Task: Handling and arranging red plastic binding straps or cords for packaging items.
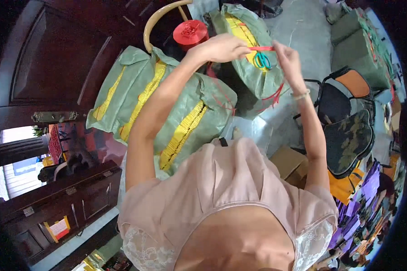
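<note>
Above an open green woven-plastic sack (251, 77) showing yellow bundles (236, 28), in the head view, the person's left hand (225, 48) and right hand (288, 62) each pinch a narrow red ribbon (261, 48), stretched straight between their fingertips. Teal-handled scissors (261, 60) lie on the sack, just below the ribbon in view. Left of the sack is a round red spool (191, 34); farther left, bulging green sacks with yellow strips (129, 89). Right of it stands a black chair with an orange backrest (334, 100).
</note>
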The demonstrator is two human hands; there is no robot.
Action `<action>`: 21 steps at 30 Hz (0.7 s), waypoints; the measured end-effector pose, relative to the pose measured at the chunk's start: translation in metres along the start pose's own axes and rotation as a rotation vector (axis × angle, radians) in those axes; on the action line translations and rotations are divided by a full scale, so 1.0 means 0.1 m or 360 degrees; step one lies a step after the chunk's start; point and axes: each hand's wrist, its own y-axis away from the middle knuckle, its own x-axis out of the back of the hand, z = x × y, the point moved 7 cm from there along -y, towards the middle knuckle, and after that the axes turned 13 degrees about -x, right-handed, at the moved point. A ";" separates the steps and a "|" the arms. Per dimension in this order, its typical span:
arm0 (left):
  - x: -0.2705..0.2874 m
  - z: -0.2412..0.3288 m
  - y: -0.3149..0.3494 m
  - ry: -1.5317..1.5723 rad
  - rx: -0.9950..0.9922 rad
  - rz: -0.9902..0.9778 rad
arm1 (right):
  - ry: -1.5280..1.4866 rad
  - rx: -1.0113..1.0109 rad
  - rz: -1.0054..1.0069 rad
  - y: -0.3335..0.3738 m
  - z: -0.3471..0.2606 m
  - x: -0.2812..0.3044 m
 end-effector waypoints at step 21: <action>-0.60 -0.36 0.37 0.0618 0.0070 -0.0307 | 0.0271 0.0519 -0.0177 0.15 0.14 -0.74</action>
